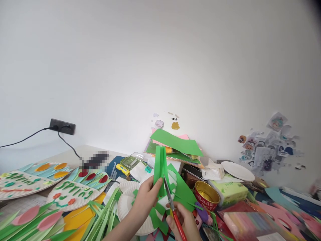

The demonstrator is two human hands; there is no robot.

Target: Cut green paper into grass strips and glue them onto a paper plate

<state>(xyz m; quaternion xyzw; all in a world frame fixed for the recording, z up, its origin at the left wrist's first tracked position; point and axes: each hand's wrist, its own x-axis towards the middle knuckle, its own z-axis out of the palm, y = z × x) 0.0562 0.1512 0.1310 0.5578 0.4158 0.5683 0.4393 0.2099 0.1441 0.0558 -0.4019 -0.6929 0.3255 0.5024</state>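
My left hand point(149, 194) grips a folded strip of green paper point(158, 164), held upright with the thumb across its lower part. In my right hand point(184, 219) is a pair of scissors point(175, 214) with red handles, its blades pointing up and left along the right side of the paper. Whether the blades bite into the paper I cannot tell. Green paper scraps point(160, 221) lie below the hands, over white paper plates point(125, 204). Right behind the scissors rests a larger green sheet point(184, 189).
Decorated "Spring" paper plates point(75, 197) and paper tulips point(50, 221) cover the left side. Thin green strips point(107, 207) lie beside the plates. On the right stand a red and gold tin point(207, 195) and a tissue pack point(229, 189). A black socket point(62, 127) is on the wall.
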